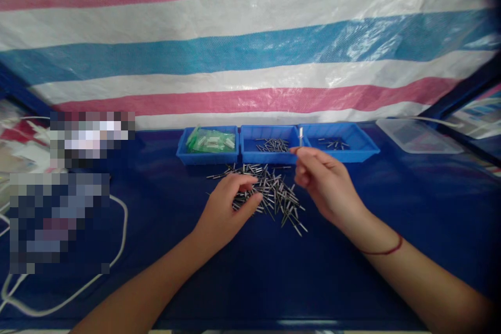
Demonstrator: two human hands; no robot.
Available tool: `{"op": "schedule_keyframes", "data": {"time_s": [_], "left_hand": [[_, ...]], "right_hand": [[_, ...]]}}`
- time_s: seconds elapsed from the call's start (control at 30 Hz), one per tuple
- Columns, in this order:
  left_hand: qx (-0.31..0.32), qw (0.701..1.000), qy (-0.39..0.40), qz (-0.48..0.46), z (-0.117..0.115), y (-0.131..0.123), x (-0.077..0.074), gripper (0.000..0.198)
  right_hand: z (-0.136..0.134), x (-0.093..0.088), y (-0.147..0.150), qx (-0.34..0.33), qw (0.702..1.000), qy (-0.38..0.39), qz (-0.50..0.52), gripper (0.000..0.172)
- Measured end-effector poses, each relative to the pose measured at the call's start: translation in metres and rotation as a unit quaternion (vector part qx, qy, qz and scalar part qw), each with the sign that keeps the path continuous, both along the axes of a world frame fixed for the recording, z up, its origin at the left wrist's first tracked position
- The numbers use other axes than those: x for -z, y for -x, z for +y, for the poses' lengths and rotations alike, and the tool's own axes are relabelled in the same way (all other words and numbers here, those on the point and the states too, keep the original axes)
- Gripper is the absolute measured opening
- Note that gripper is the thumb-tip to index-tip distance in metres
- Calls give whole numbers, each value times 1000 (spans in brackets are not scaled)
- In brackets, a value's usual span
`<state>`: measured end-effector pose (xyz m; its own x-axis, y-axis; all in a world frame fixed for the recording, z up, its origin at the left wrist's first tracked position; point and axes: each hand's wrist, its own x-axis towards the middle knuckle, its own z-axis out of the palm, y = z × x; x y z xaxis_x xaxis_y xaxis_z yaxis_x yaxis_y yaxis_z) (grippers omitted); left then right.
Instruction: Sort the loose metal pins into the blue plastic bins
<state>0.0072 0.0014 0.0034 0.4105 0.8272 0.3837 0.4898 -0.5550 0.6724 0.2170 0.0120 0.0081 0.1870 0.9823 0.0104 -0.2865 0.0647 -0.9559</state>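
Observation:
Between the thumb and fingertips of my right hand (324, 180), a small metal pin (301, 134) stands upright, its thick silver end showing on top. This hand is raised just in front of the seam between the middle and right blue bins. My left hand (225, 201) rests at the left side of a loose pile of metal pins (274, 193), thin dark rods with thicker silver parts. Its thumb and fingers are apart, with a gap over the pile. Part of the heap is hidden under that hand.
Three blue bins line the back: the left bin (207, 158) holds a green plastic bag (211, 140), the middle bin (270, 157) several pins, the right bin (358, 154) a few. A clear plastic lid (418, 135) lies right; a white cable (124, 224) curls left.

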Motion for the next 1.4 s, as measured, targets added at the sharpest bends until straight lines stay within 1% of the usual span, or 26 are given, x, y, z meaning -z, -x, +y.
{"op": "schedule_keyframes", "data": {"time_s": [0.07, 0.13, 0.2, 0.27, 0.33, 0.47, 0.63, 0.77, 0.93, 1.17, 1.4], "left_hand": [[41, 998, -26, 33, 0, -2, 0, 14], [90, 990, -70, 78, -1, -8, 1, 13], [142, 974, -118, 132, -4, -17, 3, 18], [190, 951, -161, 182, -7, -26, 7, 25], [204, 937, -195, 208, -10, -33, 12, 26], [207, 923, -222, 236, -13, -36, 18, 20], [214, 915, -240, 244, -14, -33, 14, 23], [212, 910, -248, 257, -16, -34, 15, 22], [175, 910, -267, 264, -14, -35, 19, 23], [164, 900, -259, 309, -14, -34, 17, 21], [146, 899, -254, 325, -14, -31, 14, 20]], "right_hand": [[10, -5, -14, 33, 993, 24, 110, 19], [17, -10, -27, 58, 981, 52, 175, 20], [21, -12, -33, 66, 972, 82, 209, 19], [21, -12, -33, 55, 967, 108, 223, 18], [18, -11, -27, 31, 967, 122, 223, 16], [11, -7, -14, -11, 972, 126, 200, 13], [7, -2, -7, -35, 972, 139, 186, 11], [6, -1, -5, -41, 971, 149, 182, 11], [5, -1, -2, -46, 973, 149, 172, 12], [2, 2, 1, -60, 975, 147, 158, 12], [1, 3, 4, -66, 974, 163, 143, 13]]}}
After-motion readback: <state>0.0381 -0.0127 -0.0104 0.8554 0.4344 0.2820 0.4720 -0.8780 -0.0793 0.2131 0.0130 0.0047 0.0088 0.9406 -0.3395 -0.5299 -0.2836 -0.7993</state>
